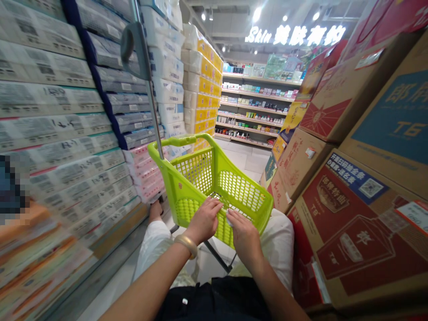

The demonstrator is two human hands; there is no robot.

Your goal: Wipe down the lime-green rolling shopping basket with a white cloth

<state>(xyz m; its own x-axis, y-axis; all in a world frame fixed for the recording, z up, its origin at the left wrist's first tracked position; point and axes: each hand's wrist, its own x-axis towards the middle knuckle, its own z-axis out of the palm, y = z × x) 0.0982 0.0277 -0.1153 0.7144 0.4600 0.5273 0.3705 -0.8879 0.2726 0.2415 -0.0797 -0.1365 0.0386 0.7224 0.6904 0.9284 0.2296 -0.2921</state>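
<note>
A lime-green plastic shopping basket (187, 178) on a wheeled frame stands in front of my knees, with its grey pull handle (132, 44) raised at upper left. My left hand (203, 220), a bangle on its wrist, rests on the basket's near mesh wall with the fingers curled over it. My right hand (244, 236) lies on the same wall just to the right, fingers bent, pinching a small pale thing (229, 219) I cannot make out. The basket looks empty inside.
Stacked tissue packs (60, 133) wall the left side of a narrow aisle. Large cardboard liquor cartons (354, 214) are piled close on the right. Shelves of small goods (257, 111) stand at the far end under an illuminated sign. Pale floor tiles run between.
</note>
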